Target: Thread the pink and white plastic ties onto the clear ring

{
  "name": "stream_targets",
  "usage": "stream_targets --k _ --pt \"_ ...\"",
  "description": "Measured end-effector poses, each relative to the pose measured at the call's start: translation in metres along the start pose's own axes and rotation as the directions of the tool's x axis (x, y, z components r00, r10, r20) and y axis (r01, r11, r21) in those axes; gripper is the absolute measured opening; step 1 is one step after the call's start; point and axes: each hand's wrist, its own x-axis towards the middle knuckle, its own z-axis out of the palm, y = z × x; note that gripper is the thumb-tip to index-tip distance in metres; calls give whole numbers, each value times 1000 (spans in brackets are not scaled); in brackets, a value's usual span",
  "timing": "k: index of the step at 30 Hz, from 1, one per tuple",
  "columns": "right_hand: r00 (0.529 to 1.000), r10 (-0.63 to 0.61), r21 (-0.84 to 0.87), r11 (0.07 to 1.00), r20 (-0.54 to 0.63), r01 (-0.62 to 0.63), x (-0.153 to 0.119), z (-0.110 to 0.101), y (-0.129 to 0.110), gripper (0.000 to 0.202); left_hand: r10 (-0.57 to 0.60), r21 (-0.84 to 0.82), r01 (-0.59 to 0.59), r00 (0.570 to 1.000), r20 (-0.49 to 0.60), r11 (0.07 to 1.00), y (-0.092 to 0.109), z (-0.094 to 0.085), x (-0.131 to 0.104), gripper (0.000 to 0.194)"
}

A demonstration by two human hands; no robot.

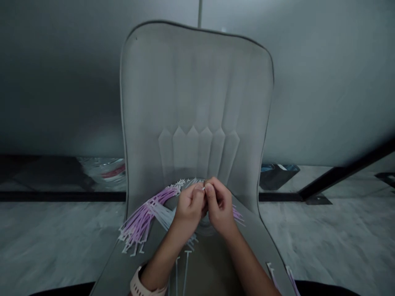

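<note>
My left grip: the left hand (189,209) is pinched, the thumb pressed toward the forefinger, and it has hold of a small white piece (203,188).
My right grip: the right hand (221,205) is pinched too, just beside the left, and it holds the same small white piece from the other side.
Small white piece: it is between my fingertips, over the back half of the chair seat (212,263); the most of it is hidden, so I cannot tell its full shape.
Purple sticks: one bundle (138,218) with white ends lies near the left edge of the seat, fanned out toward the front; a few more purple sticks (238,216) show just beyond my right hand.
Pale sticks: a bunch (162,213) touches the purple bundle and goes under my left hand.
Front of the seat: two single pale sticks (186,267) lie near my left forearm; some white-ended sticks (270,269) are at the right edge.
Left wrist: it wears a light pink band (144,283).
Chair: its grey backrest (197,82) stands upright behind the seat.
Floor: a clear plastic bag (105,172) is behind the chair, beyond its left edge.
</note>
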Motion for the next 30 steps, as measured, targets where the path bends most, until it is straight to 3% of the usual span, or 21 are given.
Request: stream_targets --k 7,19,30 --pt "995 -85 -83 993 -51 81 -3 3 5 32 120 93 -122 993 23 988 -2 -1 4 26" --pt "940 -319 -303 914 -119 271 -7 5 17 26 155 227 -175 983 102 958 -1 -5 1 26" --pt "951 -273 -210 948 -147 240 -8 14 21 26 158 344 -244 953 260 907 7 -16 4 30"
